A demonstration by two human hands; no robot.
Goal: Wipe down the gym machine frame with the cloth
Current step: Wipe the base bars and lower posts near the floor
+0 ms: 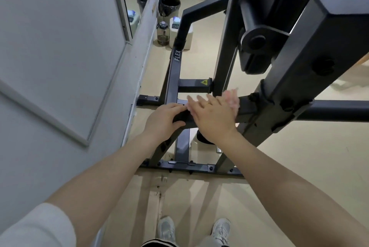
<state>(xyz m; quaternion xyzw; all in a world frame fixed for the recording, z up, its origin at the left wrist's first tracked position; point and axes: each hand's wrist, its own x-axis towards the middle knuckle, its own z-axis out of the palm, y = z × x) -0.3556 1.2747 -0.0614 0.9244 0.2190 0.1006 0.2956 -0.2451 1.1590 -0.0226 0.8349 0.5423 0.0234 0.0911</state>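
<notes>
The dark grey gym machine frame (pixel 329 110) fills the middle and right of the view, its base bars resting on the beige floor. My left hand (pixel 164 120) grips the end of a horizontal frame bar, fingers curled over its top and thumb underneath. My right hand (pixel 212 116) lies flat with straight fingers, pressing a pink cloth (pixel 231 99) against the same bar, just right of the left hand. Most of the cloth is hidden under the palm; a blurred edge shows beyond the fingers.
A grey wall (pixel 60 67) runs close along the left. At the back stand a black-lined bin (pixel 169 6), a clear water jug (pixel 163 34) and a white container (pixel 188 37). My two shoes (pixel 166 228) stand on the floor below.
</notes>
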